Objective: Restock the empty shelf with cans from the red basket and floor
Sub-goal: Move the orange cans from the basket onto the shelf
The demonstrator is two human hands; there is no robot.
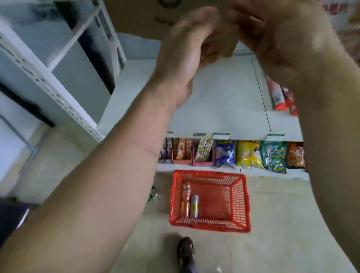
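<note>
- We see the red basket [238,198] sitting on the floor, just in front of the bottom shelf of snacks.
- Three cans lie on their sides in its left part: an orange can [186,191] at the back, a smaller orange can [185,208] and a silver and yellow can [194,206] side by side.
- The white shelf [225,96] above is bare in the middle.

hands [232,35] blurred, green can [154,193] half hidden
</note>
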